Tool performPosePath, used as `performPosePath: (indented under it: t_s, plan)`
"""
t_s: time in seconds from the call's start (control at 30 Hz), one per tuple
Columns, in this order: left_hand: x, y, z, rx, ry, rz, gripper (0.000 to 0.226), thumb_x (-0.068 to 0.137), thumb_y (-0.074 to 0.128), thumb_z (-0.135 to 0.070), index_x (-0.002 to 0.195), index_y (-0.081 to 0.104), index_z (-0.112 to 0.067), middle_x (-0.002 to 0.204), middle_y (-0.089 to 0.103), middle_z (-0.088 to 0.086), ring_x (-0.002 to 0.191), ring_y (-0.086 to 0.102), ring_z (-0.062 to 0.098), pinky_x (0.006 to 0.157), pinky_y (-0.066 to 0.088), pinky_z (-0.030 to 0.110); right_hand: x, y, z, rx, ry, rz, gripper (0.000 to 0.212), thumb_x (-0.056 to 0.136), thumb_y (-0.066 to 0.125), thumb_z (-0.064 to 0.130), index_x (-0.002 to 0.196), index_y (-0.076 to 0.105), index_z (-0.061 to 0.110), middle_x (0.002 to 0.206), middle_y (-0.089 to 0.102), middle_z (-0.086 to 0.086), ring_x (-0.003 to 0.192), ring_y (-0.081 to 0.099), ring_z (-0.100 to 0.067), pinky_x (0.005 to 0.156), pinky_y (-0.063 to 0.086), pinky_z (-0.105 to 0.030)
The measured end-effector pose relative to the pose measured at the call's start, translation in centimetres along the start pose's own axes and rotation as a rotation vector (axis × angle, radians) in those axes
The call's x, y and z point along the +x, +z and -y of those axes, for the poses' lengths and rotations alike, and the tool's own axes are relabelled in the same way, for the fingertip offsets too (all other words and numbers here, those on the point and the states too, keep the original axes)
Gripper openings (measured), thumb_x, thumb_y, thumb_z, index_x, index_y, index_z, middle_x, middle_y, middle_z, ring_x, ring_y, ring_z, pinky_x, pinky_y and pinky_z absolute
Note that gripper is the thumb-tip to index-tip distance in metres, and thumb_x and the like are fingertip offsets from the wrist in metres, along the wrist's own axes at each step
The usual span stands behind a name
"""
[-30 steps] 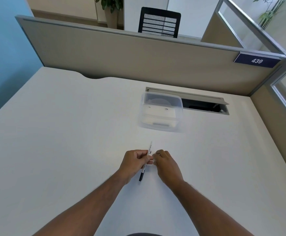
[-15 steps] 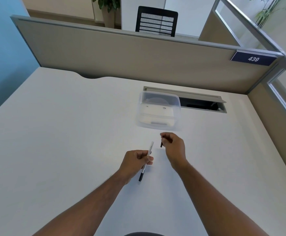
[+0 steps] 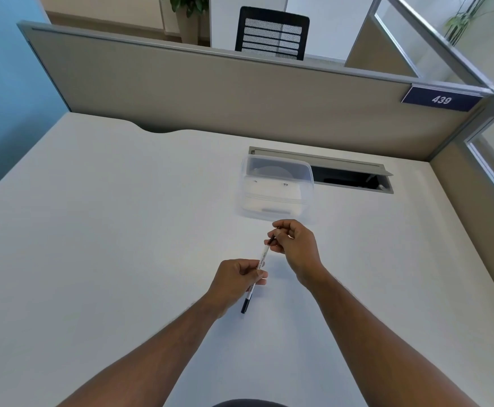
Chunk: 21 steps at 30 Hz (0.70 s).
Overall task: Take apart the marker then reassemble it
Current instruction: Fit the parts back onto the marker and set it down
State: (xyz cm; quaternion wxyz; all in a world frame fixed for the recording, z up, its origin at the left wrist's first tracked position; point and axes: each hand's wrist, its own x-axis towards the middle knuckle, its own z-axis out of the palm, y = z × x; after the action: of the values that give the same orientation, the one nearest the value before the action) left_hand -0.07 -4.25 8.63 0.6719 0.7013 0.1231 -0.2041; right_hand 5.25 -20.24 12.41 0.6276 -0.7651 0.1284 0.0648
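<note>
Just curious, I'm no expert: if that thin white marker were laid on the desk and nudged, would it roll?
Probably: the marker looks slim and round. It seems light and stiff, held straight by the left hand alone near its middle.

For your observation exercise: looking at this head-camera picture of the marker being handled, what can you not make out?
- Head view: the small dark piece in the right hand is mostly covered by its fingers; what part it is cannot be told.
- Print on the marker barrel: too small to read.
- Middle of the barrel: hidden by the left hand.
- Contents of the clear container: blurred.
</note>
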Motion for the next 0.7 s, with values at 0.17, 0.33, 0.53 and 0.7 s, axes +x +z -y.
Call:
performPosePath:
  t_s: [0.17,0.33,0.53,0.7]
  plan:
    - [0.05,0.04,0.08,-0.006,0.003,0.012,0.015,0.090,0.076,-0.013,0.104,0.079,-0.012,0.095,0.082,0.006,0.085,0.080,0.017,0.087,0.061,0.037,0.20,-0.21,-0.16,-0.051,0.000,-0.002,0.020,0.101,0.055,0.001,0.110,0.070,0.009,0.094,0.077,-0.009,0.083,0.077,-0.020,0.082,0.063,-0.032]
    - [0.16,0.02,0.23,0.030,0.012,0.020,0.014,0.092,0.073,-0.011,0.104,0.080,-0.011,0.097,0.082,0.006,0.085,0.080,0.017,0.087,0.062,0.036,0.05,-0.25,0.21,-0.120,-0.042,0.029,0.019,0.100,0.059,0.005,0.111,0.072,0.013,0.094,0.077,-0.005,0.080,0.077,-0.018,0.075,0.060,-0.022]
    - [-0.09,0.06,0.10,0.017,0.019,0.046,0.012,0.094,0.071,-0.010,0.102,0.079,-0.015,0.098,0.082,0.007,0.086,0.080,0.017,0.083,0.061,0.031,0.08,-0.04,0.25,-0.148,-0.022,0.026,0.020,0.101,0.057,0.005,0.112,0.072,0.013,0.095,0.077,-0.004,0.079,0.077,-0.017,0.073,0.060,-0.021]
    - [-0.27,0.00,0.28,0.001,-0.002,0.085,0.017,0.095,0.069,-0.009,0.109,0.077,-0.012,0.100,0.082,0.007,0.089,0.080,0.019,0.090,0.062,0.037,-0.15,-0.31,0.00,-0.100,0.004,0.035,0.018,0.098,0.060,0.004,0.110,0.071,0.012,0.091,0.077,-0.009,0.077,0.077,-0.016,0.069,0.060,-0.021]
